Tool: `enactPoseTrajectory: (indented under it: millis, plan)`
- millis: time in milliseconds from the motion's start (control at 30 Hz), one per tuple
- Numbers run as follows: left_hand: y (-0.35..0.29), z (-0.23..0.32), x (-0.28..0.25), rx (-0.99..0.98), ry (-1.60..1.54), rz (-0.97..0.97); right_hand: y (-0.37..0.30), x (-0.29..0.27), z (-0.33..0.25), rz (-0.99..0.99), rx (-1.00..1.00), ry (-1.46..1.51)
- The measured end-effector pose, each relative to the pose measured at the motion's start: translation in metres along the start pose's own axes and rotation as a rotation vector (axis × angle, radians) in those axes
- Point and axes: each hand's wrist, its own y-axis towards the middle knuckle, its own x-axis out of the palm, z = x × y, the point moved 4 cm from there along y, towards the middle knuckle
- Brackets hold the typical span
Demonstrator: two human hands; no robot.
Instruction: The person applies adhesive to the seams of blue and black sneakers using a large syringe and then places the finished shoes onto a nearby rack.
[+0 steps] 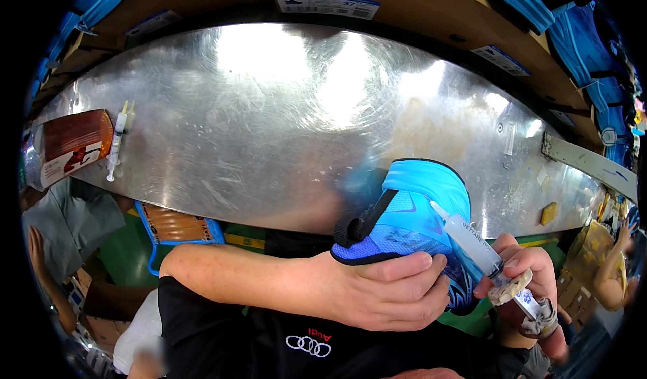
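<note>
A blue sports shoe (412, 204) with a black heel loop is held tilted at the table's near edge. My left hand (394, 291) is closed around it from the near side. From the right, my right hand (532, 271) grips a clear plastic syringe (475, 247). The syringe's lower part is wrapped in whitish tape or cloth. Its pale nozzle points up and left, at the shoe's blue side; I cannot tell whether it touches. My left hand partly hides the shoe's near part.
A shiny metal table (269, 143) spreads ahead. On its left are a brown-filled bottle (77, 143) and another syringe (117, 142). A yellowish lump (549, 212) lies right. Cardboard boxes (418, 8) and blue shoes (579, 35) line the far side. A blue-framed stool (178, 224) stands below.
</note>
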Motion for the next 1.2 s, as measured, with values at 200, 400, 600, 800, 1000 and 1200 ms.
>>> enactPoseTrajectory:
  millis: [200, 400, 600, 800, 1000, 1200]
  plan:
    - [0.004, 0.000, 0.003, -0.006, -0.011, -0.017, -0.006, -0.007, 0.000, -0.020, -0.030, -0.017]
    - [0.003, 0.001, 0.006, -0.018, 0.012, -0.042, -0.017, -0.016, 0.007, -0.068, -0.052, 0.001]
    - [0.007, -0.002, 0.009, -0.014, 0.007, -0.053, -0.046, -0.024, 0.013, 0.002, -0.023, 0.064]
    - [0.012, -0.001, 0.007, -0.029, 0.018, -0.139, -0.069, -0.039, 0.027, -0.003, -0.038, 0.155]
    - [0.011, 0.001, 0.010, -0.018, 0.040, -0.157, -0.096, -0.053, 0.039, 0.035, 0.017, 0.201]
    - [0.017, -0.003, 0.010, 0.014, 0.049, -0.244, -0.120, -0.061, 0.058, 0.063, -0.131, 0.313]
